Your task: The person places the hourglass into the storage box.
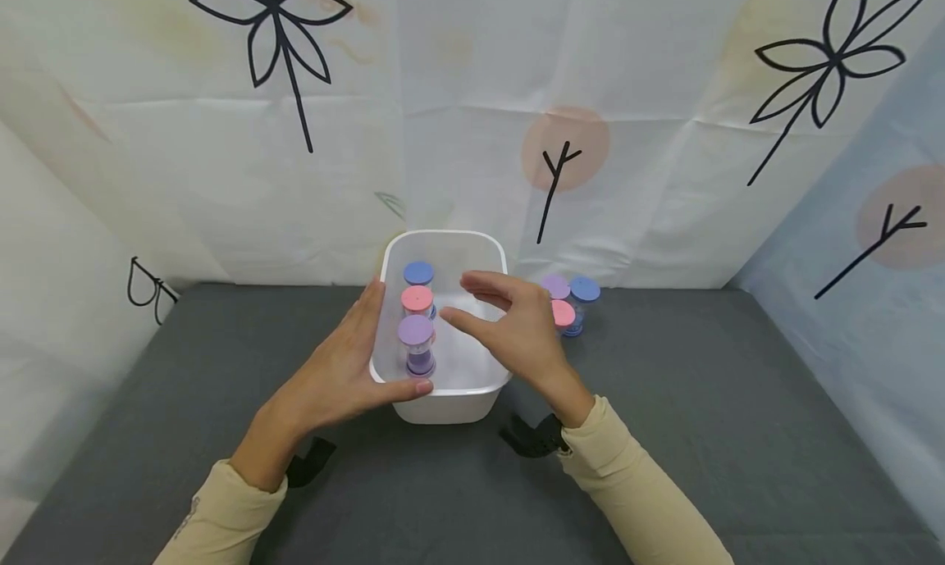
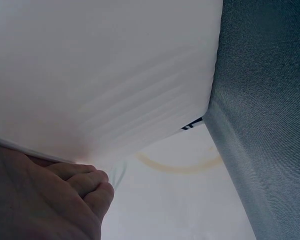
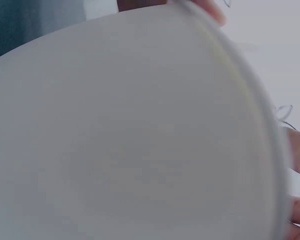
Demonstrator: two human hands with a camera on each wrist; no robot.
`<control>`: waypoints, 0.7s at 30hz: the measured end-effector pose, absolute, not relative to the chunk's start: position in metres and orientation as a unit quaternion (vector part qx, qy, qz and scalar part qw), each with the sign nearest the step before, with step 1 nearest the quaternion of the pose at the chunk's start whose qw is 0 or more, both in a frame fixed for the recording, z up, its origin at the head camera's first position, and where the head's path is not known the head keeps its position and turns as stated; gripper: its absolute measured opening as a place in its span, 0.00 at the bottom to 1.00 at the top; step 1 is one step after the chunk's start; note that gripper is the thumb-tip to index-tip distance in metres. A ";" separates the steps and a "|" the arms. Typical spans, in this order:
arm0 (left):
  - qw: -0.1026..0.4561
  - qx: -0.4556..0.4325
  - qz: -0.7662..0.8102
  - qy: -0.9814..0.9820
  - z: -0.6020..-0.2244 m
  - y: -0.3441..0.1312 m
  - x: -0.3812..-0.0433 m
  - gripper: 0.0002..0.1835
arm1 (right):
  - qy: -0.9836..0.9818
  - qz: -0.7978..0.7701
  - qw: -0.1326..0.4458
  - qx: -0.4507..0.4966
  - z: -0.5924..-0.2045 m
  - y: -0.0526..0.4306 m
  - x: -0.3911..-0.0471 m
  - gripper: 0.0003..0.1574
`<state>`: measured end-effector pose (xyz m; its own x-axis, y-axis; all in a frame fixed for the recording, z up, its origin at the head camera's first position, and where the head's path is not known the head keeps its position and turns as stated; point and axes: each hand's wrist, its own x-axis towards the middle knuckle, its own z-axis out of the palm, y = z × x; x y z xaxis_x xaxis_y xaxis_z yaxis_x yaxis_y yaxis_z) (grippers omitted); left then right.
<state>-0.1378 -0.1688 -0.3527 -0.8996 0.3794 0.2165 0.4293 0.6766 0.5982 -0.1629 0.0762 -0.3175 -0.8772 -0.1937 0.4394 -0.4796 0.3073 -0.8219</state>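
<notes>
A white plastic tub (image 1: 472,376) stands on the table. My left hand (image 1: 343,368) holds its left side, fingers along the outer wall and thumb over the front rim. In the left wrist view, the fingers of that hand rest against the tub wall. Inside, along the left, stand a blue-capped sand timer (image 1: 418,272), a pink-capped sand timer (image 1: 417,300) and a purple-capped sand timer (image 1: 417,335). Over the tub's right part hovers my right hand (image 1: 517,327), thumb and fingers spread apart, nothing between them. The right wrist view shows mostly the blurred tub wall (image 3: 140,125).
Right of the tub, partly behind my right hand, stand another purple-capped timer (image 1: 555,285), a pink-capped timer (image 1: 563,313) and a blue-capped timer (image 1: 585,290). A dark grey cloth (image 1: 701,417) covers the table. Printed fabric (image 1: 472,155) hangs behind and at the sides.
</notes>
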 end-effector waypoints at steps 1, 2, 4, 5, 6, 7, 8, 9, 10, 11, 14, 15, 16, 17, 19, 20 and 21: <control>0.040 -0.222 -0.337 -0.914 -0.353 -0.169 -0.138 0.71 | -0.792 0.558 0.135 0.208 -0.318 0.079 -0.161 0.30; 0.042 -0.224 -0.338 -0.913 -0.353 -0.169 -0.138 0.71 | -0.788 0.565 0.140 0.203 -0.319 0.082 -0.159 0.30; 0.046 -0.226 -0.339 -0.912 -0.353 -0.169 -0.139 0.71 | -0.783 0.570 0.150 0.196 -0.319 0.088 -0.156 0.30; 0.048 -0.226 -0.340 -0.912 -0.353 -0.169 -0.139 0.71 | -0.781 0.573 0.154 0.193 -0.319 0.092 -0.155 0.29; 0.048 -0.226 -0.340 -0.912 -0.353 -0.169 -0.139 0.72 | -0.782 0.574 0.156 0.189 -0.318 0.095 -0.154 0.29; 0.049 -0.227 -0.339 -0.912 -0.353 -0.169 -0.139 0.71 | -0.783 0.573 0.158 0.182 -0.318 0.099 -0.153 0.29; 0.050 -0.229 -0.339 -0.911 -0.353 -0.169 -0.139 0.72 | -0.782 0.576 0.159 0.176 -0.318 0.103 -0.152 0.29; 0.049 -0.229 -0.338 -0.912 -0.353 -0.169 -0.139 0.72 | -0.781 0.580 0.157 0.170 -0.318 0.107 -0.152 0.29; 0.049 -0.229 -0.337 -0.912 -0.353 -0.169 -0.139 0.72 | -0.779 0.585 0.154 0.161 -0.318 0.111 -0.151 0.29; 0.048 -0.229 -0.336 -0.912 -0.353 -0.169 -0.139 0.72 | -0.778 0.589 0.154 0.155 -0.319 0.115 -0.152 0.29; 0.048 -0.228 -0.334 -0.913 -0.352 -0.169 -0.140 0.72 | -0.772 0.598 0.162 0.141 -0.322 0.127 -0.156 0.29; 0.047 -0.227 -0.333 -0.914 -0.352 -0.169 -0.140 0.72 | -0.773 0.597 0.167 0.137 -0.323 0.130 -0.158 0.28; 0.047 -0.227 -0.332 -0.914 -0.352 -0.169 -0.139 0.72 | -0.771 0.598 0.173 0.135 -0.325 0.134 -0.161 0.28; 0.047 -0.227 -0.332 -0.914 -0.352 -0.169 -0.139 0.72 | -0.771 0.596 0.179 0.135 -0.326 0.137 -0.164 0.28; 0.047 -0.228 -0.333 -0.914 -0.352 -0.169 -0.139 0.72 | -0.770 0.598 0.184 0.128 -0.328 0.144 -0.168 0.29; 0.047 -0.228 -0.333 -0.914 -0.352 -0.169 -0.139 0.72 | -0.771 0.596 0.185 0.123 -0.329 0.147 -0.170 0.29; 0.046 -0.228 -0.333 -0.914 -0.352 -0.169 -0.139 0.72 | -0.774 0.594 0.185 0.119 -0.330 0.151 -0.172 0.29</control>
